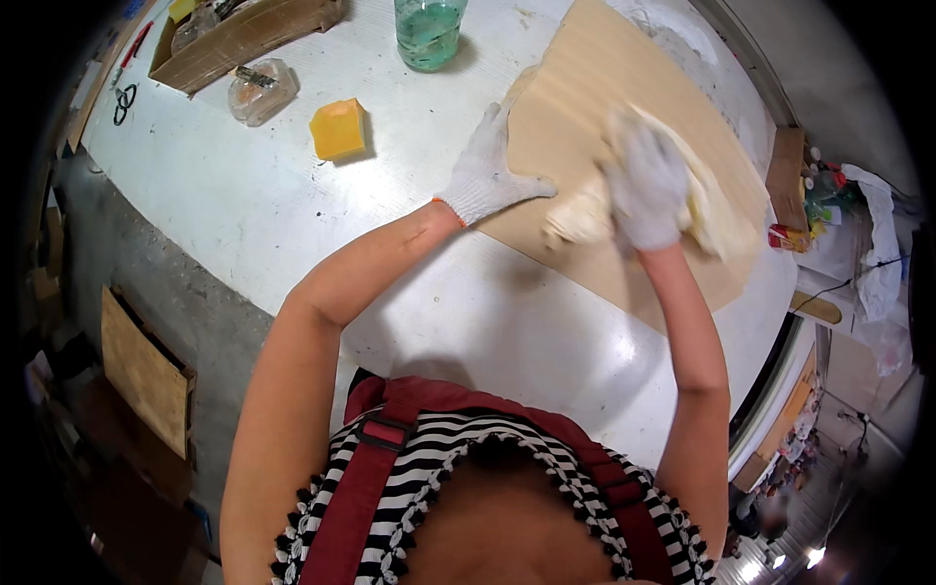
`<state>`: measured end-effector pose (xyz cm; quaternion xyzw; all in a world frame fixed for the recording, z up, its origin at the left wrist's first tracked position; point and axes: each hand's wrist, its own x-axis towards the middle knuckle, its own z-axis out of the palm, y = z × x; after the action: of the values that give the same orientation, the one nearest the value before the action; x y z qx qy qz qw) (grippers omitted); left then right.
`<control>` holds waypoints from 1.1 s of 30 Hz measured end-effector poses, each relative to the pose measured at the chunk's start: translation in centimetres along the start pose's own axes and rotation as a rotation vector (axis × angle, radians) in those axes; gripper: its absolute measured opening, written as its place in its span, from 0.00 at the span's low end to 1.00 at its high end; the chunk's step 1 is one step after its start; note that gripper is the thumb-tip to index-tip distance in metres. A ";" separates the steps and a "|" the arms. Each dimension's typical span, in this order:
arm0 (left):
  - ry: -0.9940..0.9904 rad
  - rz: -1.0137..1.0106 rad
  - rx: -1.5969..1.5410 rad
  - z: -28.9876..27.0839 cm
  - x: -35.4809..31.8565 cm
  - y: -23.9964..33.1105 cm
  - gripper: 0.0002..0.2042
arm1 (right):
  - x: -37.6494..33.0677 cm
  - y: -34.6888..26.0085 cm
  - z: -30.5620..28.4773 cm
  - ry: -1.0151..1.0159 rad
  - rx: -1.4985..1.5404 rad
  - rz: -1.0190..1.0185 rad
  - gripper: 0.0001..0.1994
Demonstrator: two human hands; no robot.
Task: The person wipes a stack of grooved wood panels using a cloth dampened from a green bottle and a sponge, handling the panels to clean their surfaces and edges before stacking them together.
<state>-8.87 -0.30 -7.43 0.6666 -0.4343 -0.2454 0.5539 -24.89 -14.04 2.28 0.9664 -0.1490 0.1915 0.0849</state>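
A large tan sheet [561, 107] with faint streaks lies on the white table; I cannot tell whether it is paper, veneer or leather. My left hand [490, 171], in a white knit glove with an orange cuff edge, rests on its left edge. The fingers are spread and the thumb lies on the sheet. Over the sheet's right part, my right hand [648, 185] wears a similar glove and is smeared by motion. Under and around it bunches a cream cloth [582, 214], which this hand grips against the sheet.
A yellow sponge block [339, 130] sits left of the sheet. Behind it stand a clear plastic container [263, 93], a cardboard box [244, 44] of odds and ends, and a greenish transparent cup [429, 34]. Black-handled scissors [125, 104] lie at the far left edge of the white table [409, 283].
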 end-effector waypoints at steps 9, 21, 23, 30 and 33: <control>-0.234 -0.314 0.205 0.7 0.0 1.4 0.43 | 13.3 -6.7 5.3 0.087 0.592 0.077 0.17; -0.030 -0.025 -0.047 -0.6 -0.3 1.3 0.48 | -14.4 8.9 -4.3 -0.016 -0.101 0.355 0.22; -0.016 0.051 -0.188 -0.6 0.0 1.3 0.48 | -10.6 7.4 -3.2 0.036 0.013 0.162 0.20; 0.008 0.047 0.035 2.0 0.6 -0.8 0.47 | 9.2 -4.4 3.8 0.020 0.229 -0.036 0.16; -0.214 -0.090 -0.157 0.4 -0.1 -1.1 0.46 | 12.7 -5.9 5.8 0.033 0.260 0.027 0.16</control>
<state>-8.89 -0.38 -8.56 0.6101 -0.4397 -0.3729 0.5435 -9.82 -12.98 1.37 0.9639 -0.1344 0.2261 -0.0410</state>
